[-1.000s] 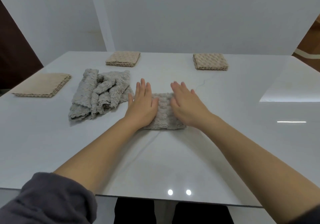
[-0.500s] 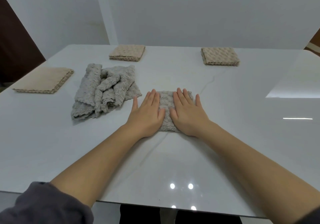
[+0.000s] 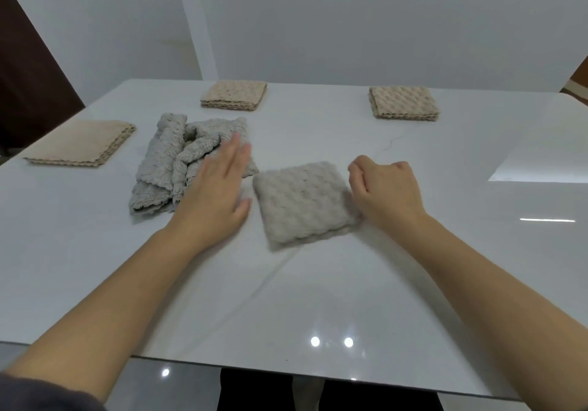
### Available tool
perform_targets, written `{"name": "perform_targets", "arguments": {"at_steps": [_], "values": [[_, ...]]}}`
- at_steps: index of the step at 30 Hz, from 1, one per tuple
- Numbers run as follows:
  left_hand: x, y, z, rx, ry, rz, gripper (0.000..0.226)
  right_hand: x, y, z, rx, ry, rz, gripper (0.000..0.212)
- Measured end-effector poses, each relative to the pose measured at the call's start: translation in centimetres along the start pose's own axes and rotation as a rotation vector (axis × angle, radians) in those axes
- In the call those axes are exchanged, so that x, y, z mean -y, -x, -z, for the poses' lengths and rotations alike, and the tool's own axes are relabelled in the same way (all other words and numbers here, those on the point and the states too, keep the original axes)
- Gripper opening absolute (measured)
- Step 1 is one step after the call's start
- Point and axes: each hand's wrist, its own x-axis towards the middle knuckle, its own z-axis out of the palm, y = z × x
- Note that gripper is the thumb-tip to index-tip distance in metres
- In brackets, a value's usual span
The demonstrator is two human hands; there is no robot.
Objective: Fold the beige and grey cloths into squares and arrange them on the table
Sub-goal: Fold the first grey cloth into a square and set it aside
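The left fingers [image 3: 237,152] are straight and close together, laid flat over the near right edge of the crumpled grey pile [image 3: 165,162]; motion blur hides whether they press it. Judgement: the left hand [image 3: 216,191] is positioned to draw the next cloth from that pile.

The right fingers [image 3: 361,171] are curled toward the palm, with no fabric visible between them; the right hand [image 3: 386,194] sits at the right edge of the folded grey cloth [image 3: 302,202]; fingertip contact cannot be confirmed. Judgement: this posture suits nudging or lifting the finished square for placement.

The folded grey cloth lies flat between the two hands, near the centre of the table [image 3: 318,299], slightly rotated; it reads as a completed square not yet set in its final position. The crumpled grey pile lies just to its left, close to its far left corner.

The beige squares stand along the left and far sides, well apart from one another; judgement: this keeps the middle free as the working area. They are the beige square at left [image 3: 79,143]; the beige square at far centre [image 3: 234,95]; the beige square at far right [image 3: 404,103].

Count: hands, two; folded beige squares, three; folded grey cloths, one; crumpled grey piles, one, and the number of cloths within it cannot be determined.
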Motion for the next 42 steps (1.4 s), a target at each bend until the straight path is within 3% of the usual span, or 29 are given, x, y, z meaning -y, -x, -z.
{"name": "perform_targets", "arguments": {"at_steps": [4,7,11,15,19,42], "values": [[-2.6,-0.2,0.1,0.009,0.150,0.095,0.064,0.2,0.8,0.5,0.026,-0.062,0.071,0.052],[-5.3,-1.2,-0.6,0.084,0.138,0.068,0.061,1.9,0.5,0.1,0.221,-0.120,0.108,0.054],[-6.3,-2.7,-1.1,0.082,0.100,0.141,0.061,3.5,0.2,-0.8,0.311,-0.072,0.161,0.060],[-6.3,-2.2,-2.7,0.270,0.055,0.166,0.062,3.5,0.3,-1.9,0.487,0.021,0.146,0.061],[-6.0,-2.0,-3.0,0.289,0.030,0.168,0.062,3.9,-0.2,-1.7,0.419,0.015,0.150,0.062],[-6.3,-1.6,-3.1,0.288,0.030,0.179,0.065,3.5,0.8,-3.0,0.443,0.008,0.096,0.062]]}}
